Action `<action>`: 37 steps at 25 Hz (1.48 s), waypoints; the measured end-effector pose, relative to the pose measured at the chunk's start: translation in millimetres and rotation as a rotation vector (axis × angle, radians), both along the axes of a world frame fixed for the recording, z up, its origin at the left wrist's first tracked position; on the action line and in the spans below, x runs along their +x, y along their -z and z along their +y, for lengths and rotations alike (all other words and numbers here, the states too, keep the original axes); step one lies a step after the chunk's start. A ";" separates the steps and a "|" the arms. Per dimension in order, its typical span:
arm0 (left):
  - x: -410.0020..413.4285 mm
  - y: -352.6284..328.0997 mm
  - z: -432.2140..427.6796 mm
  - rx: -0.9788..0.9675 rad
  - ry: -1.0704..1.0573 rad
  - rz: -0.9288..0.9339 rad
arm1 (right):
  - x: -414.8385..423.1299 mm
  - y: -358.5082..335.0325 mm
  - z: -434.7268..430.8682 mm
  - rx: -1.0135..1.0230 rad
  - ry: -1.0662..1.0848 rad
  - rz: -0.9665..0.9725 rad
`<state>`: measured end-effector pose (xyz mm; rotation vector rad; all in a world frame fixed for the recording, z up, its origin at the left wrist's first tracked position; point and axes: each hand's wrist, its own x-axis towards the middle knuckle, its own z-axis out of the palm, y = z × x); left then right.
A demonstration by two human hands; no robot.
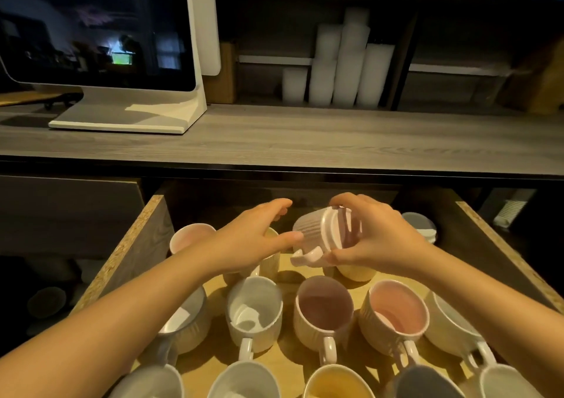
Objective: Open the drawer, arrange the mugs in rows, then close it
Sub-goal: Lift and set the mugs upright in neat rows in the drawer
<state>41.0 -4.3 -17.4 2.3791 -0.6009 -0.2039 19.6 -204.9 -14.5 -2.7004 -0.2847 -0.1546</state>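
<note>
Your right hand pinches the rim of a tilted pink mug, lifted clear above the open drawer so it can join a back row, while your left hand's fingers, spread and apparently empty, wait beside it.

1. The drawer stood pulled open — chipboard-edged walls, pale wooden floor.
2. Ribbed mugs sat upright in rows, handles toward the camera.
3. One pink mug was tilted sideways — lifted above the rest.
</note>
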 end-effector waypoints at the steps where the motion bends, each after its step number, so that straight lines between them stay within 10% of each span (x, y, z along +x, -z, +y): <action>1: 0.2 1.0 -2.2 -0.065 0.006 0.063 | -8.3 -2.2 -3.9 0.048 -0.027 -0.018; 11: -4.2 9.9 -7.7 -0.495 0.086 0.419 | -29.9 -7.4 -16.0 0.437 -0.213 0.040; 27: -12.9 2.3 -39.3 0.005 -0.175 -0.388 | 4.7 -18.3 11.4 0.304 0.080 0.023; 37: 16.0 26.3 -9.3 0.150 -0.089 -0.114 | 43.9 13.1 3.3 0.151 0.210 0.035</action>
